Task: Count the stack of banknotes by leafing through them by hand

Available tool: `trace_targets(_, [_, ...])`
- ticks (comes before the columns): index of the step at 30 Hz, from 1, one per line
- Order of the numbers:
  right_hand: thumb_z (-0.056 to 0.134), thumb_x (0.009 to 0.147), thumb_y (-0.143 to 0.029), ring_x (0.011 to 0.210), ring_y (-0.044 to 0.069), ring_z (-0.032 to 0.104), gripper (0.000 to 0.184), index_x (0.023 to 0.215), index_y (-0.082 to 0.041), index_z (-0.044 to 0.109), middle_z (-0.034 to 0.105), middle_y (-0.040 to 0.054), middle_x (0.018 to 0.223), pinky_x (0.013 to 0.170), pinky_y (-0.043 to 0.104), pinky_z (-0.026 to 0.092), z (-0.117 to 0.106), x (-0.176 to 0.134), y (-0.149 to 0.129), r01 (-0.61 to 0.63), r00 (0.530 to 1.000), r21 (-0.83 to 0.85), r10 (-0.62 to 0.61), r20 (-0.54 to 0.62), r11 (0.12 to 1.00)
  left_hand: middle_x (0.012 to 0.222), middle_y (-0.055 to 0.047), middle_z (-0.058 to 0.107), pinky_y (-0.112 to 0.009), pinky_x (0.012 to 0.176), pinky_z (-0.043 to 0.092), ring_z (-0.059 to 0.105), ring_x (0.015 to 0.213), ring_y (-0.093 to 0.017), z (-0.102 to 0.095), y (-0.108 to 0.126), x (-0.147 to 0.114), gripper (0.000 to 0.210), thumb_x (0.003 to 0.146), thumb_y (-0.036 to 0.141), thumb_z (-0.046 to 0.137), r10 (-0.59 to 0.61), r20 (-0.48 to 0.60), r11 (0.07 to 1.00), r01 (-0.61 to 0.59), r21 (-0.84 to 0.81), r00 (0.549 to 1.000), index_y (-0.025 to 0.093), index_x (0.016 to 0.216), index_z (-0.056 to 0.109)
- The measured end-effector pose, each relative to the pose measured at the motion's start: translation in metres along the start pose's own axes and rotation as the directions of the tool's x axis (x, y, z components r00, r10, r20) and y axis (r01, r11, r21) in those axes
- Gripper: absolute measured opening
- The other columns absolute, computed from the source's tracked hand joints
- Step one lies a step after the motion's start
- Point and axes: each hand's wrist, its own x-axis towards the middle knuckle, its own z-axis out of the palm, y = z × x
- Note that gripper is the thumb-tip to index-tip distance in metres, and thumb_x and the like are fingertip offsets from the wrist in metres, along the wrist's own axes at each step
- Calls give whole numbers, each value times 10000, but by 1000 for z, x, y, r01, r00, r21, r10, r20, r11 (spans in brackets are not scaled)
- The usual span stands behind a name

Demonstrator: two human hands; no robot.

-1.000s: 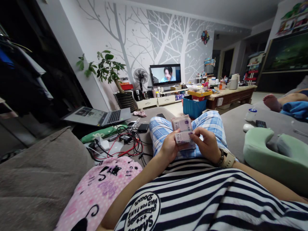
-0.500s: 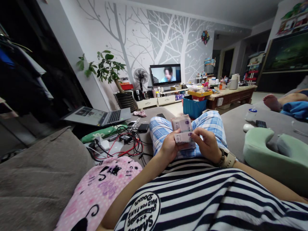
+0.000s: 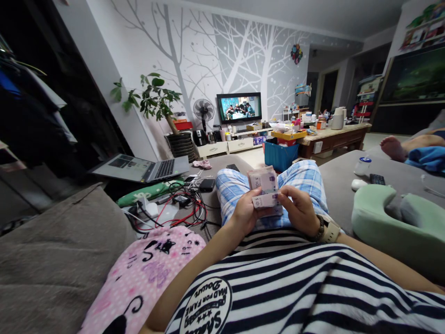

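Observation:
A thick stack of banknotes [image 3: 263, 178], each marked with a 5, is held above my lap. My left hand [image 3: 244, 211] grips the stack from the left, its thumb lying across the notes. The near part of the stack is folded toward me. On the right, my right hand [image 3: 298, 208] pinches the right edge of the near banknotes between thumb and fingers. How many notes it pinches I cannot make out. A bracelet and a pale watch [image 3: 331, 230] circle my right wrist. Blue plaid trousers [image 3: 303, 178] lie beneath the hands.
To the left are a laptop [image 3: 149, 168], tangled cables [image 3: 187, 204] and a pink cloth [image 3: 153, 269]. A green neck pillow [image 3: 371, 218], a white mouse [image 3: 359, 185] and a jar [image 3: 362, 166] sit at the right. Another person's foot [image 3: 392, 147] rests farther right. A blue bin [image 3: 281, 155] stands ahead.
Both hands stay almost in place. The near banknotes and the fingertips of my right hand have shifted very slightly. The television picture has changed.

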Motion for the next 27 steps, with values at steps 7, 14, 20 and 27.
trace_targets(7, [500, 933, -296, 673, 151, 546, 140, 871, -220, 599, 619, -1, 743, 640, 278, 451, 1, -2, 1, -17, 999, -17, 17, -33, 1000, 710, -68, 694, -320, 598, 559, 643, 588, -177, 2, 0, -2, 244, 896, 231, 476, -9, 5, 1000, 9, -11, 1000, 88, 1007, 640])
trace_targets(14, [481, 942, -290, 630, 141, 513, 184, 808, -214, 582, 585, -7, 691, 602, 271, 428, 0, -1, -2, -19, 1000, -21, 19, -12, 1000, 701, -64, 682, -339, 611, 554, 630, 585, -180, 4, 2, -4, 230, 895, 222, 471, 10, -5, 1000, -10, 2, 1000, 87, 966, 643])
trace_targets(20, [477, 949, -286, 630, 138, 501, 180, 811, -214, 567, 572, -10, 687, 600, 274, 408, -1, -1, -3, 1, 1000, -2, -1, 0, 1000, 710, -70, 685, -333, 606, 553, 628, 580, -174, 3, 1, -3, 236, 893, 227, 482, 11, -1, 1000, -11, 0, 1000, 83, 980, 648])
trace_targets(27, [465, 950, -295, 625, 144, 499, 233, 751, -209, 550, 543, -4, 669, 600, 285, 399, -1, -1, -1, 11, 1000, 23, -12, 28, 1000, 662, -57, 675, -315, 583, 553, 621, 559, -169, 5, 1, -6, 245, 888, 233, 506, 29, -1, 1000, -29, -12, 1000, 79, 1008, 653])
